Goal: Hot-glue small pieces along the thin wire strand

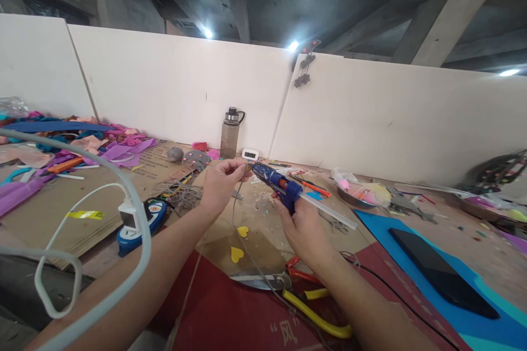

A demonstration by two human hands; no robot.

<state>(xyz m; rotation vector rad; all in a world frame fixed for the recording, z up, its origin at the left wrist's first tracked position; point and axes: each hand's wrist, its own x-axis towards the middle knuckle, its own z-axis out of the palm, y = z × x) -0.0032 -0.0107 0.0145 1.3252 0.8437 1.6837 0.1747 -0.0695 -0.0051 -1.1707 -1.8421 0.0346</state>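
Observation:
My right hand (302,225) is wrapped around the grip of a blue hot glue gun (269,175), with a clear glue stick (329,211) poking out of its back end. My left hand (225,181) pinches a thin grey cord (235,214) right by the gun's nozzle; the fingertips hide the cord's end. From there the cord trails down over the work surface. Below the hands lie two yellow foam hearts (237,254), one of them nearer the gun. Shears with a metal blade (263,282) and a yellow-handled tool (317,315) rest under my right wrist.
A water bottle (229,137) and a small digital timer (250,154) stand by the white partition (185,82). A phone (442,271) lies on blue sheets at right. A power strip (142,227) and a looping white cable (142,219) are at left, near coloured scraps (127,153).

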